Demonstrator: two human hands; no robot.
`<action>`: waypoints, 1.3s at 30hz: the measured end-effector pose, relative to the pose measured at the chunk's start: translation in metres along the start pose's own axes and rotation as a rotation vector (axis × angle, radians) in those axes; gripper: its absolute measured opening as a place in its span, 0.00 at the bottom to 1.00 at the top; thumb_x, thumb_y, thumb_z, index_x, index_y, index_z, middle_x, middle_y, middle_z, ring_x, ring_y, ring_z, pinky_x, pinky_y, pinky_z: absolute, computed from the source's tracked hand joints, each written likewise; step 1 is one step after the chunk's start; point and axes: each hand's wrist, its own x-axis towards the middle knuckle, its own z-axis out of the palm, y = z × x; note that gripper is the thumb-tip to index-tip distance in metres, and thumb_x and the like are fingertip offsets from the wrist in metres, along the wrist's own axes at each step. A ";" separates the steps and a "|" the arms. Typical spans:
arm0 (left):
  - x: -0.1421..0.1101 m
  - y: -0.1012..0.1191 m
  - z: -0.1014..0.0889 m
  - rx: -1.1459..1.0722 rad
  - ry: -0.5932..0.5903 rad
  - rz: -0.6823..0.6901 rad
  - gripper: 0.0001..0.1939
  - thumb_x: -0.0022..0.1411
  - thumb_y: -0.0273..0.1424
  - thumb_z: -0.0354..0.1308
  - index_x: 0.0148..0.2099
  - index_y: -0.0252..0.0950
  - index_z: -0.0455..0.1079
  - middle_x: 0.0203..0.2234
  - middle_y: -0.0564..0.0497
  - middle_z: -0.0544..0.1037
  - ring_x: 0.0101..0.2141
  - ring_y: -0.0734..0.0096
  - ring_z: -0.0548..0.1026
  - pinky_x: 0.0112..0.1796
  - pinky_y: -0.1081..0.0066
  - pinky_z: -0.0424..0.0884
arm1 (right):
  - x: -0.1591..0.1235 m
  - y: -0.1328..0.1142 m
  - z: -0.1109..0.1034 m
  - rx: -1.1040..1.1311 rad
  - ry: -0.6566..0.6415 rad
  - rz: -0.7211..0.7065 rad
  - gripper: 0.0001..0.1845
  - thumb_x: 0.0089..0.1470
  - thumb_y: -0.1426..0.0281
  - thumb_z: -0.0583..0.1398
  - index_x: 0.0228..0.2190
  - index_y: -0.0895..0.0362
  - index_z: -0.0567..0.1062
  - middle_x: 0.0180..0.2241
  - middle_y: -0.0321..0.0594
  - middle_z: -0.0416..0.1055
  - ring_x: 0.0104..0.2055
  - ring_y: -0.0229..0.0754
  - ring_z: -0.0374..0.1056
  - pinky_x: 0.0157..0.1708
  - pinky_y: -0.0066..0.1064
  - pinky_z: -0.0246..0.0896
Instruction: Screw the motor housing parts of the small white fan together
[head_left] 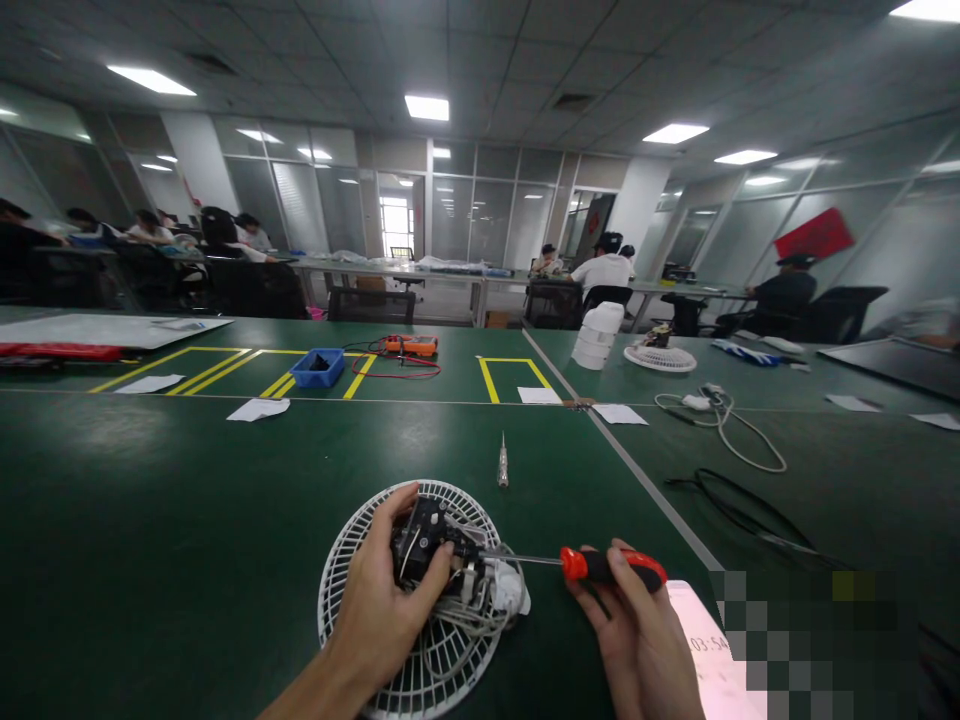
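Observation:
A round white fan grille [337, 560] lies on the green table in front of me, with a black motor assembly [424, 535] and bundled pale wires [469, 615] on top of it. My left hand [394, 595] is wrapped round the motor assembly, thumb on its near side. From the right, my right hand [630, 610] grips a red and black screwdriver [611, 568]. Its shaft runs level to the left and the tip meets the assembly near my left thumb; the exact contact point is hidden. A white plastic part [510, 588] sits at the assembly's right end.
A clear-handled small screwdriver [503, 465] lies beyond the grille. Farther back are a blue bin [318, 368], an orange multimeter [411, 345] and a second fan grille [660, 358]. Cables [720, 410] lie to the right. A lit phone [701, 640] is beside my right hand.

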 end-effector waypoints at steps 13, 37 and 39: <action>-0.005 0.000 0.004 -0.031 0.071 -0.046 0.31 0.62 0.46 0.63 0.63 0.47 0.59 0.54 0.48 0.76 0.54 0.57 0.75 0.57 0.50 0.71 | 0.006 0.004 -0.004 -0.057 -0.002 0.022 0.33 0.37 0.60 0.78 0.43 0.54 0.74 0.27 0.28 0.73 0.25 0.37 0.70 0.28 0.29 0.71; -0.015 0.015 -0.001 0.014 0.148 -0.050 0.34 0.58 0.48 0.65 0.62 0.43 0.61 0.52 0.45 0.77 0.53 0.52 0.77 0.55 0.47 0.73 | 0.006 0.008 -0.002 0.019 -0.038 0.042 0.28 0.32 0.65 0.80 0.28 0.55 0.70 0.24 0.28 0.70 0.23 0.35 0.66 0.22 0.27 0.67; -0.015 0.015 -0.001 0.019 0.161 -0.035 0.34 0.57 0.47 0.65 0.61 0.42 0.62 0.51 0.45 0.77 0.52 0.52 0.77 0.54 0.49 0.74 | 0.007 0.009 -0.003 0.025 -0.050 0.067 0.28 0.33 0.65 0.80 0.30 0.55 0.71 0.26 0.30 0.73 0.25 0.36 0.69 0.25 0.28 0.70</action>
